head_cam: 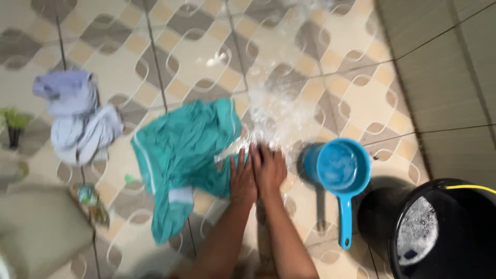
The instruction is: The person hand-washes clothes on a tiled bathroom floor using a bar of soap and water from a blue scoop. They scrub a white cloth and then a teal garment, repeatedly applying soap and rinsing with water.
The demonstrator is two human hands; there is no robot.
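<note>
A teal garment (181, 155) lies spread on the wet patterned tile floor (330, 88). My left hand (242, 178) presses flat on the garment's right edge. My right hand (268, 169) lies flat right beside it, touching it, on the wet tiles at the garment's edge. Soapy water (279, 111) is splashed over the tiles just beyond both hands. A blue plastic dipper (338, 170) with a long handle stands to the right of my right hand.
A black bucket (460, 191) with foam inside stands at the lower right, against a tiled wall (454, 88). A pale lilac-grey garment (77, 116) lies bunched at the left. A small green brush (14, 124) and a small packet (89, 195) are near the left edge.
</note>
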